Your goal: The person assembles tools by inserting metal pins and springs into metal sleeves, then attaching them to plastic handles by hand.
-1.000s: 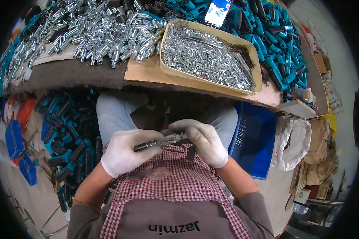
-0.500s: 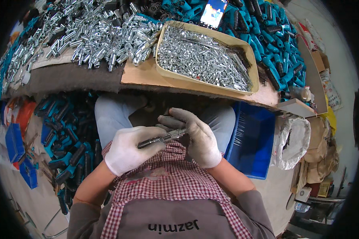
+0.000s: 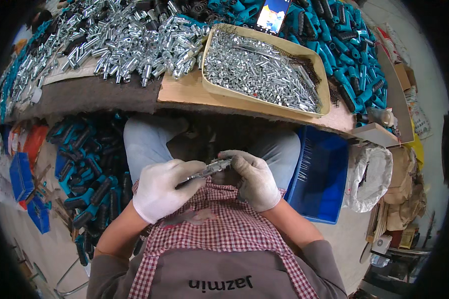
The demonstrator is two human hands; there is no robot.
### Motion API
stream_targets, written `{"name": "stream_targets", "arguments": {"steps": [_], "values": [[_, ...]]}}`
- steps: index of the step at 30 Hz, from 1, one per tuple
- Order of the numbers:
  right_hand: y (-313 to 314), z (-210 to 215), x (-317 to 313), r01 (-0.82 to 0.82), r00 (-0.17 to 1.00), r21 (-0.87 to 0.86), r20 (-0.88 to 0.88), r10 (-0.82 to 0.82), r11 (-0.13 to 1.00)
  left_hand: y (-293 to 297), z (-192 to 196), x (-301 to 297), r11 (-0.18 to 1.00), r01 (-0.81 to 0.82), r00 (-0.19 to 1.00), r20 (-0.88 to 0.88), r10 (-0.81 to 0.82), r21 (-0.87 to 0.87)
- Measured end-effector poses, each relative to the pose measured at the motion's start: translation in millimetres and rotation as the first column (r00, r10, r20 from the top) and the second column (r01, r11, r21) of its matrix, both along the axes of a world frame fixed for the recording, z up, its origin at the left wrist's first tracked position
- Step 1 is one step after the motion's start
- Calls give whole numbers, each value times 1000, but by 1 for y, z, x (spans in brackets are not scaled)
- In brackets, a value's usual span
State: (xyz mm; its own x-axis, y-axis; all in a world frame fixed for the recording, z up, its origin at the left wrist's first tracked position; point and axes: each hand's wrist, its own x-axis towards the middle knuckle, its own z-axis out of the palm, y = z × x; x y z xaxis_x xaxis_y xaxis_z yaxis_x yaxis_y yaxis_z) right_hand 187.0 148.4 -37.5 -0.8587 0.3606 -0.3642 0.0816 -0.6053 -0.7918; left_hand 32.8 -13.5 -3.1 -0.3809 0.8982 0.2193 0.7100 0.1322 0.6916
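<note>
Both my hands wear white gloves and meet over my lap, just below the workbench edge. My left hand (image 3: pixel 162 192) grips a slim metal rod-like part (image 3: pixel 209 168) that points up to the right. My right hand (image 3: pixel 254 179) pinches the far end of the same part with its fingertips. On the bench above stands a tan tray (image 3: pixel 212 82) full of small silvery metal pieces. A heap of larger silvery metal parts (image 3: pixel 129 40) lies to its left.
Teal and black handles (image 3: pixel 349 55) pile up at the bench's back right, near a lit phone (image 3: pixel 272 15). More handles (image 3: pixel 85 164) lie on the floor to my left. A blue crate (image 3: pixel 319 174) and a white bag (image 3: pixel 369 174) sit on my right.
My hands have stayed together over my lap. The right fingers have shifted along the metal part's end, and the part has tilted a little.
</note>
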Motion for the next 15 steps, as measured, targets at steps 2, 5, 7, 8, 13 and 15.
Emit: {"name": "stream_targets", "arguments": {"steps": [2, 5, 7, 8, 13, 15], "values": [[-3, -5, -1, 9, 1000, -15, 8, -9, 1000, -2, -9, -1, 998, 39, 996, -77, -36, 40], [-9, -7, -3, 46, 999, -21, 20, -45, 999, -2, -12, -1, 990, 115, 965, -245, -93, 77], [-12, -8, -5, 64, 998, -15, 25, -63, 998, -3, -11, -1, 987, 140, 936, -334, -108, 73], [-12, -9, -6, 58, 998, -10, 18, -58, 998, -3, -11, 0, 992, 102, 949, -306, -76, 71], [-14, -12, -8, 64, 996, -36, 62, -61, 997, -6, -14, 3, 1000, 17, 963, -268, -10, 23], [-11, -17, -7, 16, 999, -117, 37, -12, 993, -9, -17, -1, 997, 75, 965, -252, -72, 5]]}}
